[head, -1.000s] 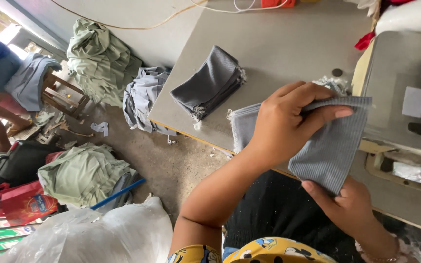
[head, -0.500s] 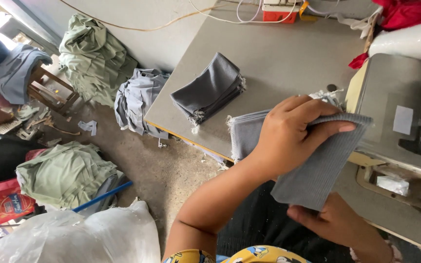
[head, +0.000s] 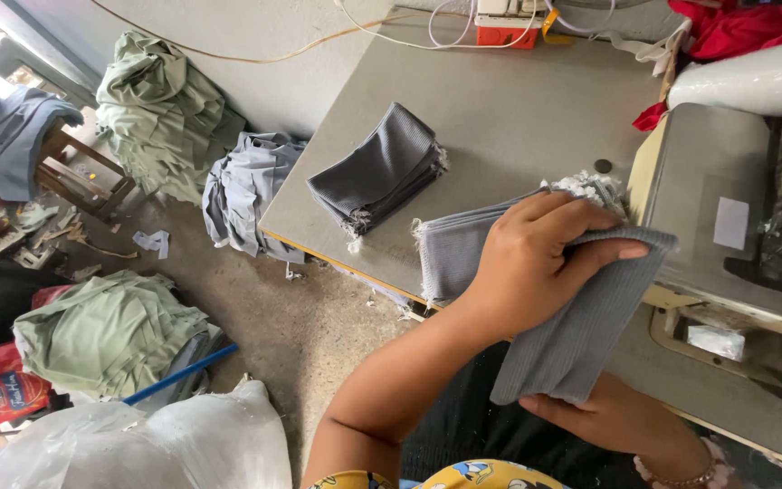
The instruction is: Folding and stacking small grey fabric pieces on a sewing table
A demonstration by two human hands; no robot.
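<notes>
Two hands grip one light grey ribbed cloth piece [head: 581, 335], which hangs off the near edge of the bench [head: 518, 118]. The left hand [head: 536, 263] lies on top, fingers and thumb closed on the fabric; the right hand [head: 608, 417] holds it from beneath, so its fingers are mostly hidden and its grip is hard to make out. More light grey pieces [head: 454, 254] lie flat under the left hand, partly covered by it, with frayed threads at their ends. A stack of darker grey ribbed pieces [head: 377, 177] sits near the bench's left edge, well apart from the hands. A sewing machine [head: 726, 199] fills the right side, cut off by the frame. On the floor lie green fabric heaps [head: 106, 330] and a white plastic bag [head: 138, 444].
</notes>
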